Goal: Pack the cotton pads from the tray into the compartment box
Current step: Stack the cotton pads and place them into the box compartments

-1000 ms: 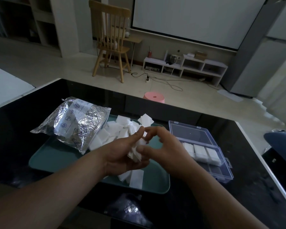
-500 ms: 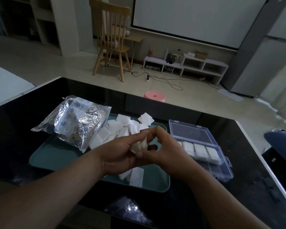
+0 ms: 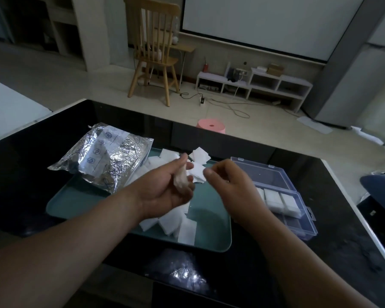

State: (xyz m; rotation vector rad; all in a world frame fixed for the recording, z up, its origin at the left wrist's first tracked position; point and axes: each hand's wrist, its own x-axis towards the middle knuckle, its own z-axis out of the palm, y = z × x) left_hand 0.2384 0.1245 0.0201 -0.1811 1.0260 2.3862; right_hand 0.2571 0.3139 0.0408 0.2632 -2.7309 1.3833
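One wide head-worn camera looks forward and down, close above the glossy black counter (image 3: pixel 342 252), with the pale floor (image 3: pixel 65 85) far behind.

Home living room: wooden chair (image 3: pixel 155 47), projection screen (image 3: pixel 269 21), low white shelf (image 3: pixel 253 84), pink stool (image 3: pixel 211 126).

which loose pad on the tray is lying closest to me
The white square cotton pad lying flat at the near rim of the teal plastic tray, nearer you than the left hand. The other loose pads lie farther back.
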